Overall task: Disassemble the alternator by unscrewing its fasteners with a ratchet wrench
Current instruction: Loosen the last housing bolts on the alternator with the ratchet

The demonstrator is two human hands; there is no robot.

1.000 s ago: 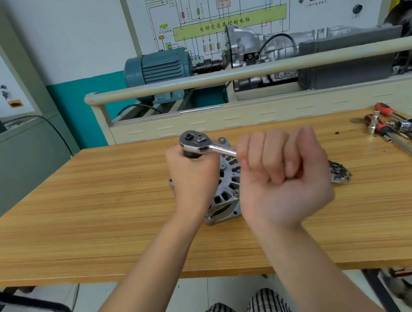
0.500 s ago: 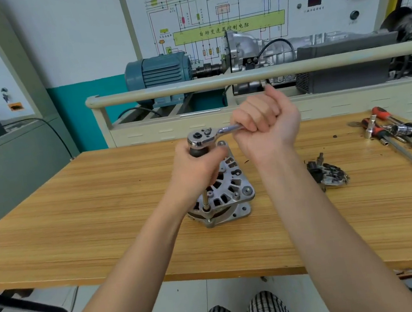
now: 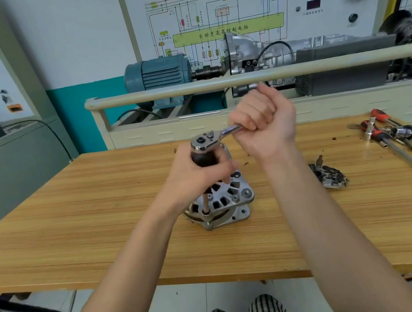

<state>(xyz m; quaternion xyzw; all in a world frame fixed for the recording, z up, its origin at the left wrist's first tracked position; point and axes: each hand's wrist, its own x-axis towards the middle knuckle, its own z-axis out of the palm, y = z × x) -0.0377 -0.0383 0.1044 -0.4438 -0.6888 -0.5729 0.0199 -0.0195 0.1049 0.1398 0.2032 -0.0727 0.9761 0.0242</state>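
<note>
Swinging away from the person since a second ago, the ratchet wrench (image 3: 219, 135) is standing over the alternator (image 3: 227, 200) mid-table (image 3: 77, 225). Right hand (image 3: 265, 124) is gripping its handle; left hand (image 3: 196, 172) is clasping the black extension. Behind, a wall board (image 3: 229, 31) is reading "自动变速器控制电脑".

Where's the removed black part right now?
Head view: the black part lies on the table, to the right of the alternator, apart from it, with the screwdrivers farther right.
</note>
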